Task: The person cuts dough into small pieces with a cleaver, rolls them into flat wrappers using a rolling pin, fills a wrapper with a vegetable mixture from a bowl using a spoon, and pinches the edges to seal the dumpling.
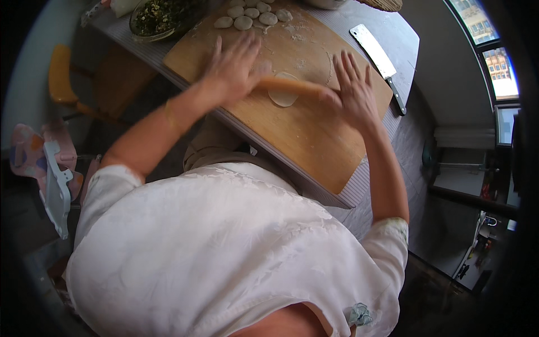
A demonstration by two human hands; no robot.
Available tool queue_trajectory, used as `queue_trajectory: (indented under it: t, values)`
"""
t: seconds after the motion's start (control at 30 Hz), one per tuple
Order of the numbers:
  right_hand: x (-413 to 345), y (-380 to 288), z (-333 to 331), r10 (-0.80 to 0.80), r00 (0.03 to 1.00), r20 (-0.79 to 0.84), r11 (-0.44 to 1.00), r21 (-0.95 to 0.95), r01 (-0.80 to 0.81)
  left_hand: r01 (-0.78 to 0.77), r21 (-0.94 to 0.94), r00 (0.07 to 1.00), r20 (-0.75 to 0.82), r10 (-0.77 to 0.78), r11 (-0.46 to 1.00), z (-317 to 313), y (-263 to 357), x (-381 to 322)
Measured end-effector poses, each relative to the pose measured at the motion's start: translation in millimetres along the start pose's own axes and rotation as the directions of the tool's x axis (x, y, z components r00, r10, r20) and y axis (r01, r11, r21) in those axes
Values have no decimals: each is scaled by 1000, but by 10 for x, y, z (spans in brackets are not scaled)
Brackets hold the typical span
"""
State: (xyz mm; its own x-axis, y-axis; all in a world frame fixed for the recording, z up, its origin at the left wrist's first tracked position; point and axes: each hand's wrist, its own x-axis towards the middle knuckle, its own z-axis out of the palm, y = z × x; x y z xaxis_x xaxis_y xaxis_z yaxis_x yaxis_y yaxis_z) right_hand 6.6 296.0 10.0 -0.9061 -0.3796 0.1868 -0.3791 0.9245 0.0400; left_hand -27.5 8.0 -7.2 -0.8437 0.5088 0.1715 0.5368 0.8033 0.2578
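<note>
A wooden rolling pin [294, 87] lies across a thin, round dough wrapper [284, 99] on a large wooden board [311, 145]. My left hand [236, 67] rests flat over the pin's left end, fingers stretched and spread, blurred by motion. At the other end, the palm of my right hand [356, 90] bears on the pin, its fingers extended forward and not wrapped around it. Both hands cover the pin's ends. Several floured dough pieces [252, 13] sit together at the far side of the board. Loose flour [300, 38] dusts the surface beyond the pin.
A cleaver [377, 54] with a black handle lies right of the board on a striped tablecloth [406, 42]. At the far left stands a glass bowl [153, 36] of chopped green filling. A wooden chair [61, 78] and a pink child seat [29, 143] stand left of the table.
</note>
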Motion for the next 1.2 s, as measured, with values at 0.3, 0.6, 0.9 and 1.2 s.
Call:
queue_trajectory:
  t: [0.3,0.6,0.9,1.2]
  values:
    - [-500,-198,-108,-20,995,102,996,90,11,-166,-76,983,64,171,983,-77,224,-571]
    - [158,195,156,154,988,-28,979,141,-148,61,-15,994,-94,-62,998,19,-30,292]
    - [-35,-66,-16,7,1000,30,1000,-28,-6,-14,-17,996,-84,13,1000,93,-41,1]
    - [-405,-116,1,-29,995,100,997,68,22,-121,36,992,-29,122,992,-21,264,-535]
